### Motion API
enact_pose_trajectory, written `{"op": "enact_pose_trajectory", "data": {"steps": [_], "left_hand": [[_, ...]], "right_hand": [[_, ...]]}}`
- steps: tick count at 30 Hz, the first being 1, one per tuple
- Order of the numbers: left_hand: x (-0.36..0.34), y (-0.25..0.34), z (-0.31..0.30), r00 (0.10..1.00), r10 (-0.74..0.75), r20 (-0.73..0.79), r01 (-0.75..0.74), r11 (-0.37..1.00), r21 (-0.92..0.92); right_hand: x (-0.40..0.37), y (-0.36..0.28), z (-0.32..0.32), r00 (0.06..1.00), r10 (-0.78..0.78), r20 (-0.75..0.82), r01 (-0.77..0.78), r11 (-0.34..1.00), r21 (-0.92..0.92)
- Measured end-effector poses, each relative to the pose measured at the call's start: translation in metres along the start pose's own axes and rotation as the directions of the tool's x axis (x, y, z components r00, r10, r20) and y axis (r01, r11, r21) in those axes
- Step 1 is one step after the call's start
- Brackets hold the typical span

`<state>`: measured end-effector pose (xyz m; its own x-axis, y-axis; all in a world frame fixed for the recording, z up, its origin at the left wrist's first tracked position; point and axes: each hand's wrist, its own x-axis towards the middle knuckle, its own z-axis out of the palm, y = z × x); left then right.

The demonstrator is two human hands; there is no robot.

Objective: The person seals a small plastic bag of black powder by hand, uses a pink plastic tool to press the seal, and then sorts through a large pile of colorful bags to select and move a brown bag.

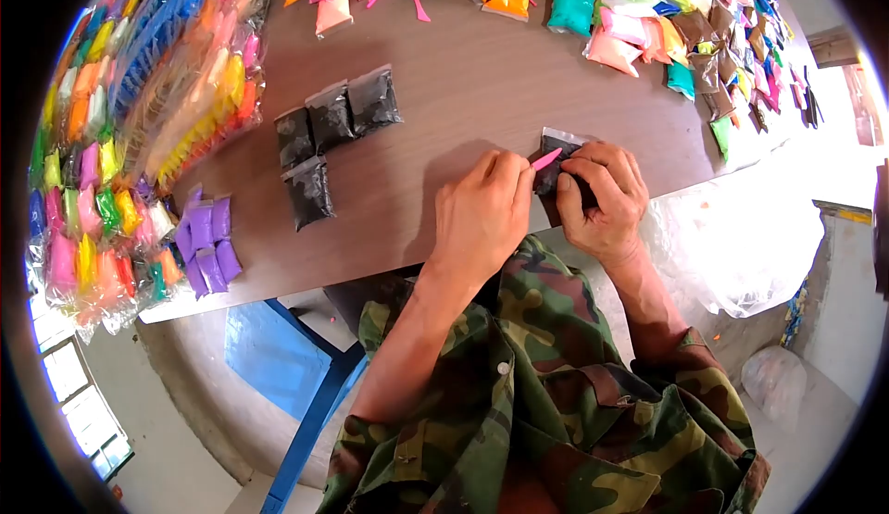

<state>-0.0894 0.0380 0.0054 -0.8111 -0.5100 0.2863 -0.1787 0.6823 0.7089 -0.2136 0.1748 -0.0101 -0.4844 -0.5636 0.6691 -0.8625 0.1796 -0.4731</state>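
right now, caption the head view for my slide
Left hand holds a pink stick at a black packet the right hand touches, at a brown table.

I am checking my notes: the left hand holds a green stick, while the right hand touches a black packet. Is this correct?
The colour is wrong: the head view shows a pink stick in the left hand. The right hand touches a black packet.

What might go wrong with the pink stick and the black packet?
The left hand holds the pink stick over the black packet, so it might poke a hole or slip towards the right hand, whose fingers are close by. The packet is also near the front edge of the table, so it could perhaps get knocked off.
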Motion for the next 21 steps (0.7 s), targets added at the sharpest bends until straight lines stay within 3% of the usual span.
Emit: {"op": "enact_pose_trajectory", "data": {"steps": [5,11,14,17,21], "left_hand": [[0.021,-0.007,0.003,1.0,-0.017,0.015,0.016,0.996,0.082],[0.007,0.001,-0.009,0.994,-0.112,0.009,0.113,0.99,-0.085],[-0.013,0.009,-0.009,0.997,-0.052,-0.05,0.043,0.986,-0.163],[-0.02,0.006,-0.003,0.997,-0.08,-0.004,0.079,0.993,-0.082],[-0.004,-0.004,-0.003,0.999,-0.02,-0.035,0.018,0.999,-0.037]], "right_hand": [[0.002,-0.002,0.0,1.0,0.02,0.005,-0.02,1.0,0.005],[0.0,-0.002,-0.002,0.999,0.03,0.018,-0.03,1.0,0.003],[0.0,-0.001,0.001,1.0,0.028,0.014,-0.028,1.0,0.0],[0.0,-0.001,0.003,1.0,0.027,-0.001,-0.027,1.0,-0.005],[-0.001,0.001,0.007,0.999,0.015,-0.037,-0.015,1.0,-0.002]]}}
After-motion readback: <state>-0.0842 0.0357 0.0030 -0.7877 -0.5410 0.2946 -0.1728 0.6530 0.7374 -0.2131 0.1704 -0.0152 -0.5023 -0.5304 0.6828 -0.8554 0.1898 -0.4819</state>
